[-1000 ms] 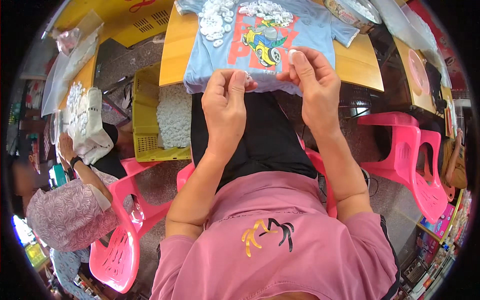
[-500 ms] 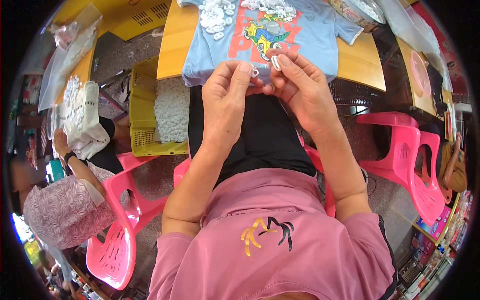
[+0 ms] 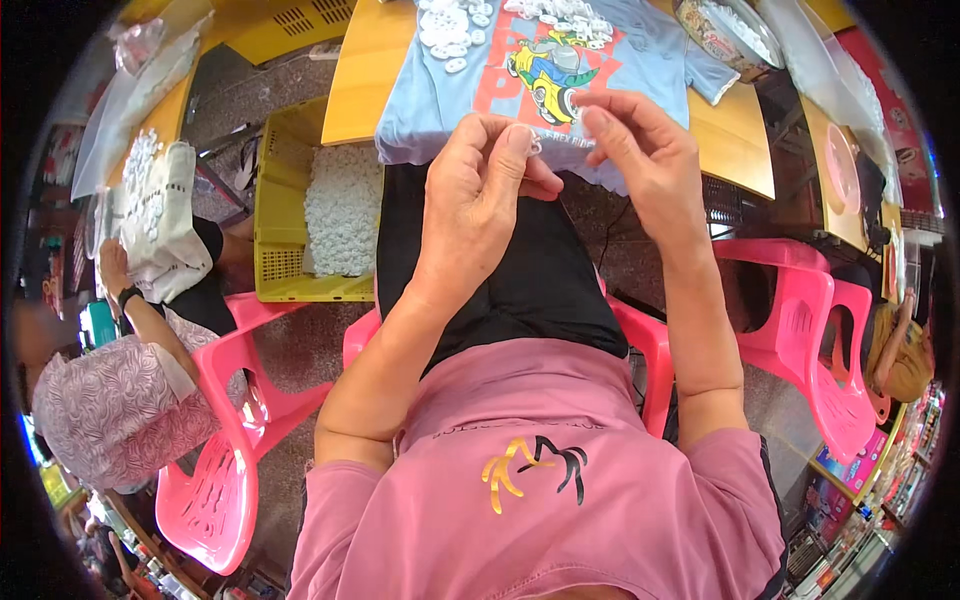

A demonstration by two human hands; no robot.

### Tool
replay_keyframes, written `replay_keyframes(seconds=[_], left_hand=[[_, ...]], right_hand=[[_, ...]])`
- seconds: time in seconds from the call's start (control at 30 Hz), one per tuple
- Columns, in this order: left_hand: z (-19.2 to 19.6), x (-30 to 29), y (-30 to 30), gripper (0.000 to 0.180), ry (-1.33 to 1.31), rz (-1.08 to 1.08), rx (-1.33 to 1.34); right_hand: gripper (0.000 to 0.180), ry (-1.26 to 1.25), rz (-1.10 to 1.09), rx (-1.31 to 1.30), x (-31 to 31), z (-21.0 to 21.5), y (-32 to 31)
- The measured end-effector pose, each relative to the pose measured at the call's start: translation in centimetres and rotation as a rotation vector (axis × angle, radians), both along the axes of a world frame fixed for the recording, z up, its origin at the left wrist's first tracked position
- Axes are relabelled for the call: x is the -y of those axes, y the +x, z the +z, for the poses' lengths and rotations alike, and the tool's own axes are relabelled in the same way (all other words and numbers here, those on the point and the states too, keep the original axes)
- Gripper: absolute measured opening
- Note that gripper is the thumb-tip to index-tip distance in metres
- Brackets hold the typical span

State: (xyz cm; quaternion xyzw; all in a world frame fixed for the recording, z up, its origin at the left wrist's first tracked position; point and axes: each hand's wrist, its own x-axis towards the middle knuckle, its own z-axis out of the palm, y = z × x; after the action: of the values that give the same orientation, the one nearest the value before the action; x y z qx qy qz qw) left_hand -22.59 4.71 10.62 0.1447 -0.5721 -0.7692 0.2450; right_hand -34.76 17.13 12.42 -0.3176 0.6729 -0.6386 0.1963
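Note:
My left hand (image 3: 475,180) is closed in a pinch, above my lap near the table's edge. A small white plastic piece with a ring-like end (image 3: 535,146) pokes out between its thumb and finger. To the right and slightly farther off, my right hand (image 3: 650,150) pinches a small white plastic piece, mostly hidden by the fingertips. The hands are apart. Beyond them a light blue T-shirt (image 3: 430,110) with a printed cartoon lies over the table. On it rest a pile of white oval pieces with holes (image 3: 447,30) and a second white pile (image 3: 575,18).
Left of my legs stands a yellow crate (image 3: 275,200) full of small white pieces (image 3: 343,210). A tub (image 3: 735,30) of white pieces sits at the table's far right. Pink chairs (image 3: 215,490) flank me. At far left, a person (image 3: 120,400) sits beside a cloth with white pieces.
My hands have drawn apart; they were almost touching before. The right hand has moved right and slightly away with its white piece. The left hand has shifted a little right.

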Motion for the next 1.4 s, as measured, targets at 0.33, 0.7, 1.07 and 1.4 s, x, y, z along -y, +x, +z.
replay_keyframes(seconds=[0.33,0.7,1.07,1.4], left_hand=[[0.1,1.1,0.2,0.027,0.322,-0.099,-0.026],[-0.6,1.3,-0.2,0.021,0.318,-0.066,0.041],[0.1,1.1,0.2,0.023,0.230,-0.118,0.064],[-0.2,1.2,0.1,0.019,0.187,-0.173,0.126]], right_hand=[[0.017,0.431,-0.204,-0.951,0.0,-5.3,-7.5],[0.014,0.081,0.100,-0.586,1.0,1.1,-0.6],[0.012,0.077,0.141,-0.648,0.9,1.3,-0.4],[0.011,0.117,0.169,-0.756,0.6,0.9,-1.2]])
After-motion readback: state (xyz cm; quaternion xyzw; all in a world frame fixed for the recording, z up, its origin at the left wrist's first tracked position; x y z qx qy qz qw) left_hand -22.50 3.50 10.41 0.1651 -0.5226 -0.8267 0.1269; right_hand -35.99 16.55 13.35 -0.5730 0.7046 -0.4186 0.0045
